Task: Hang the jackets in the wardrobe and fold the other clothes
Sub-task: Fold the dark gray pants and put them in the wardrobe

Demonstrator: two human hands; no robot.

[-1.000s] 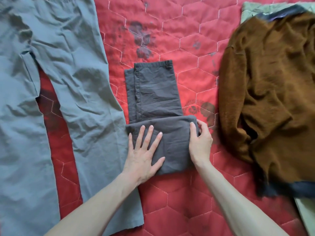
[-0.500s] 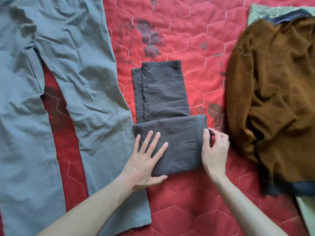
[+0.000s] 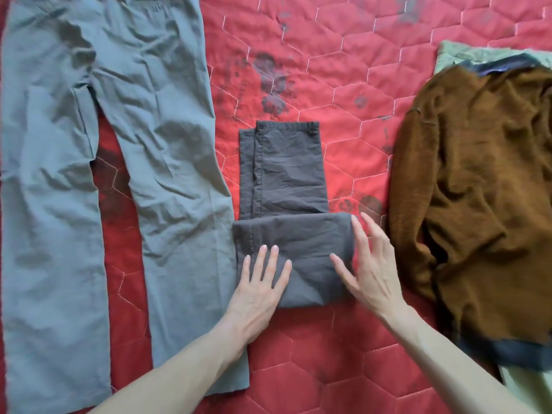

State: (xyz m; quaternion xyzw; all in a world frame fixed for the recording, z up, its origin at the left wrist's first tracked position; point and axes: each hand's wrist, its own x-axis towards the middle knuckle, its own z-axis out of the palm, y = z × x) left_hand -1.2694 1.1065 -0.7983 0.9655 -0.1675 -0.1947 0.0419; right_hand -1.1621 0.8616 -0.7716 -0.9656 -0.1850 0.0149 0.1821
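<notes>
Dark grey trousers (image 3: 286,174) lie partly folded in the middle of a red quilted bedspread (image 3: 343,85), their near end doubled over into a thick band. My left hand (image 3: 260,285) lies flat on the left part of that band with straight fingers. At the band's right end, my right hand (image 3: 370,264) has its fingers spread and straight, the thumb touching the cloth. Light grey-blue trousers (image 3: 89,174) lie spread flat to the left. A brown fleece jacket (image 3: 478,189) with a dark blue hem lies crumpled on the right.
A pale green garment (image 3: 454,53) pokes out from under the brown jacket at its far end and again at the near right corner. Bare red quilt shows beyond the dark trousers and near me between my forearms.
My right hand has let go of the fold's right edge and opened its fingers. My left hand stays flat on the fold. The view has shifted slightly.
</notes>
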